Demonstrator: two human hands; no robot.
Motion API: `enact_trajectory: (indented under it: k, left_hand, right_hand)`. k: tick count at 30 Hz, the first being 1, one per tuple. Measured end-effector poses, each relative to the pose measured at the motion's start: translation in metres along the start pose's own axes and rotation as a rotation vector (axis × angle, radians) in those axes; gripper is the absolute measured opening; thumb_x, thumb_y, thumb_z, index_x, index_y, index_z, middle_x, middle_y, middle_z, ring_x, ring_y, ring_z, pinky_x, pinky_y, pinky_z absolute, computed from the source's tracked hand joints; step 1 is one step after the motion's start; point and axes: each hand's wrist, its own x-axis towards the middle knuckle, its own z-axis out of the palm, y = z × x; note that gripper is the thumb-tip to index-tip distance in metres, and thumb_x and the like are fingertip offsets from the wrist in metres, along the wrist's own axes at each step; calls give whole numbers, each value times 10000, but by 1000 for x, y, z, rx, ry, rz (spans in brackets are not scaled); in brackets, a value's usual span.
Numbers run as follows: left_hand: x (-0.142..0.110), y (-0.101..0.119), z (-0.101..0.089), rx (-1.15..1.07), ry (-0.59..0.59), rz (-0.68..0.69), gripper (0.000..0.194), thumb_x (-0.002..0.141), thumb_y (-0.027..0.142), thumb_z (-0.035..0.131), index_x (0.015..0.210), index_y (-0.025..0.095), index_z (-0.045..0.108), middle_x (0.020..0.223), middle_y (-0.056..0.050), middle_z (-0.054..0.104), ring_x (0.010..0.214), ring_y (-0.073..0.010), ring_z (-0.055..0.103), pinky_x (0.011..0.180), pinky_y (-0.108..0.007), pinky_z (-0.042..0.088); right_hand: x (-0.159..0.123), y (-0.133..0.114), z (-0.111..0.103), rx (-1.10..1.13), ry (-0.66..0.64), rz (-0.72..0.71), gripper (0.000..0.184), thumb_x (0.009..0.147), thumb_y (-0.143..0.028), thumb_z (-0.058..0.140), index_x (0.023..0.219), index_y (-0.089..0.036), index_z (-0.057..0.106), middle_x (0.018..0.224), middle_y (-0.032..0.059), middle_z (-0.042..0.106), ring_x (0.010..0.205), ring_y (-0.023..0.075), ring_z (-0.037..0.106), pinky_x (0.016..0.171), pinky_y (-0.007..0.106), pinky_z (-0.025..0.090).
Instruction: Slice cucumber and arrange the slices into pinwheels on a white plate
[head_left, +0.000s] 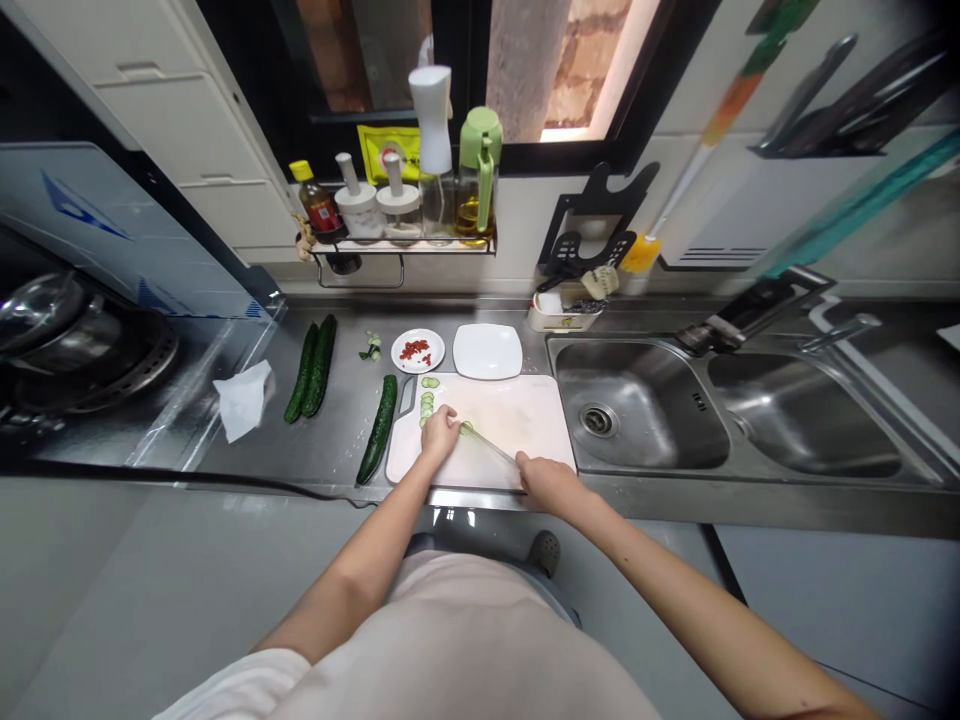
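A white cutting board (517, 410) lies on the counter under both hands. My right hand (551, 484) grips the handle of a knife (491, 443), whose thin blade points left across the board. By the blade's tip is a pale green cucumber slice (466, 428). Just left of it, my left hand (440, 432) is closed with its fingers drawn together; what they hold, if anything, is hidden. Beyond that hand, several cucumber slices (427, 400) run in a row along the board's left side. A whole cucumber (377, 430) rests beside the board's left edge.
Two more cucumbers (311, 370) lie farther left, near a crumpled white tissue (244, 400). Behind the board stand a small plate (397, 362) with chopped red pieces and a white square plate (487, 352). A double sink (637, 400) is at right; a condiment rack (420, 247) hangs above.
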Motion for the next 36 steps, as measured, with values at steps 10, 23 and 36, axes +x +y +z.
enact_trajectory:
  k: [10,23,36]
  left_hand:
    - [-1,0,0,-7,1,2,203,804,182,578,999,215,622,802,-25,653,834,-188,640,777,-273,425]
    - [-10,-5,7,-3,81,130,218,840,177,524,1042,171,606,812,-54,644,870,-203,606,785,-287,423]
    - [-21,-8,13,56,82,186,276,877,284,509,1117,192,611,983,-67,594,804,-161,571,808,-281,437]
  right_hand:
    - [-4,2,5,42,-33,32,263,874,-174,446,1127,-140,510,977,165,678,951,274,650,721,312,422]
    - [-18,9,22,131,-12,54,225,952,-251,337,1082,-169,502,994,151,670,920,249,638,685,282,354]
    - [0,27,60,447,268,356,293,966,-383,377,1119,-177,520,907,91,686,835,197,623,615,243,276]
